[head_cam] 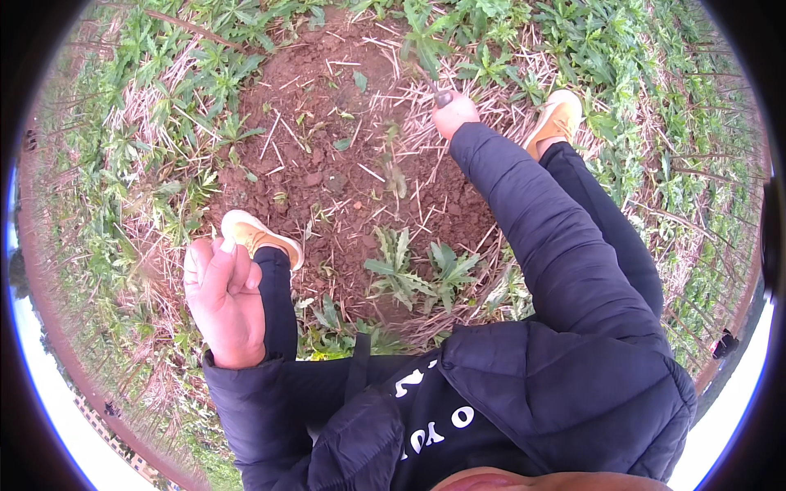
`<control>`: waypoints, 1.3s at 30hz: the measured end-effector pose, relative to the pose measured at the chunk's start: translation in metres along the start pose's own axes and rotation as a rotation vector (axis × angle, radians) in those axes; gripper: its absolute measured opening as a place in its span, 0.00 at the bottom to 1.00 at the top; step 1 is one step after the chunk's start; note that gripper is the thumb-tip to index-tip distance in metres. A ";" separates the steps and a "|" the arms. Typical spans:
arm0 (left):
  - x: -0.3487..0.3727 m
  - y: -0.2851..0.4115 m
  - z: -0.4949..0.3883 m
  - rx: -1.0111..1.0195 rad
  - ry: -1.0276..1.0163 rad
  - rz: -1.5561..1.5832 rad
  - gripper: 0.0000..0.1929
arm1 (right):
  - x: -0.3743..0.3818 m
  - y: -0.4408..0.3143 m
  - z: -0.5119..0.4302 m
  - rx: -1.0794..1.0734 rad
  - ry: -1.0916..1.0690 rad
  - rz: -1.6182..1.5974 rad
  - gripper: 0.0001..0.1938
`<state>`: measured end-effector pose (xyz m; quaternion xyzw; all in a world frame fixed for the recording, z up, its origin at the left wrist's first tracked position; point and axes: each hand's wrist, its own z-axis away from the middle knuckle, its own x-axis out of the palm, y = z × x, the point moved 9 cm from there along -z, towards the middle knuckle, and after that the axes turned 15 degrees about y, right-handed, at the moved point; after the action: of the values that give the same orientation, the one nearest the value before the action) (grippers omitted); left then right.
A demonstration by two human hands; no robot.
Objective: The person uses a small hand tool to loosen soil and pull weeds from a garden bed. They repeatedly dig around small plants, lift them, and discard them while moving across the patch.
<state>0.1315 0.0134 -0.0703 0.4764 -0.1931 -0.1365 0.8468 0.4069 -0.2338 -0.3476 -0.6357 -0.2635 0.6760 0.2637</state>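
Note:
My right hand (455, 115) reaches out over the straw and is closed around the handle end of a hand tool (443, 98). A thin shaft runs forward from the grip; its working end is lost among leaves and cannot be made out. My left hand (224, 297) is raised above my left shoe, fingers curled and thumb folded against them, with nothing visible inside. Between my feet lies loose reddish-brown soil (319, 178) strewn with straw bits and torn leaves. A blurred leafy weed piece (395, 162) shows just below my right hand. Jagged-leaved weeds (424, 270) grow close before me.
My yellow shoes, left (261, 236) and right (556, 119), stand wide apart on either side of the soil. Dense green weeds (589, 43) and dry straw (147, 110) surround the patch. A woody stem (190, 26) slants across the upper left. Distant dark figures (724, 344) appear near the rim.

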 end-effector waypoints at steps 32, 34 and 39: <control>-0.014 0.061 0.019 0.223 -0.059 0.111 0.22 | -0.140 -0.054 0.051 -0.082 -0.004 -0.170 0.18; -0.014 0.061 0.018 0.220 -0.064 0.120 0.23 | -0.140 -0.047 0.016 0.048 0.148 -0.257 0.14; -0.011 0.062 0.015 0.211 -0.072 0.116 0.23 | -0.093 -0.030 -0.033 0.453 0.089 -0.581 0.05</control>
<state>0.1176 0.0390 -0.0120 0.5459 -0.2637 -0.0831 0.7909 0.4450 -0.2763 -0.2617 -0.4886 -0.2650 0.5858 0.5898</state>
